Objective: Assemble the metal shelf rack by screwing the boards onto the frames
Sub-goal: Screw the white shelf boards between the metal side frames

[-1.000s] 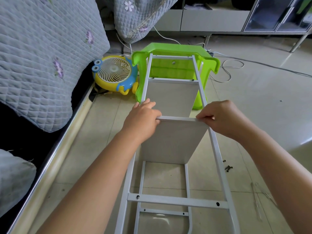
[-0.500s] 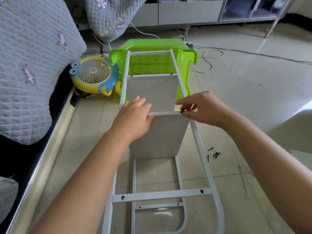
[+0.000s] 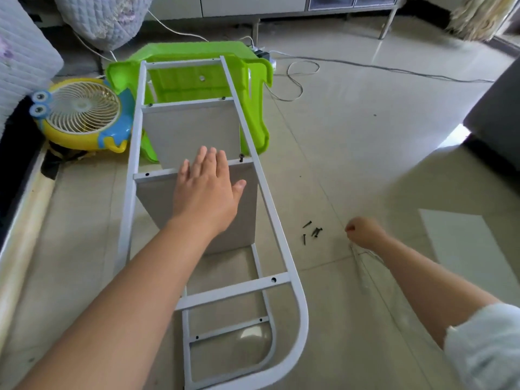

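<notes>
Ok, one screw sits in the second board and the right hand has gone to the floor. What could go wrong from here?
1. The screw stands proud, apparently not driven, and the left hole is empty; only the flat left hand steadies the board, so it could slip out of line.
2. The frame rests on the green stool; hard pressing might shift it.
3. The right hand could scatter the loose screws.

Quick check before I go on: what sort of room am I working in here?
Most likely a home living room or bedroom floor, not a workshop. A quilted floral cover hangs at top left, a cartoon-faced toy fan sits beside a green plastic stool, and the white frame lies on glossy floor tiles.
</notes>
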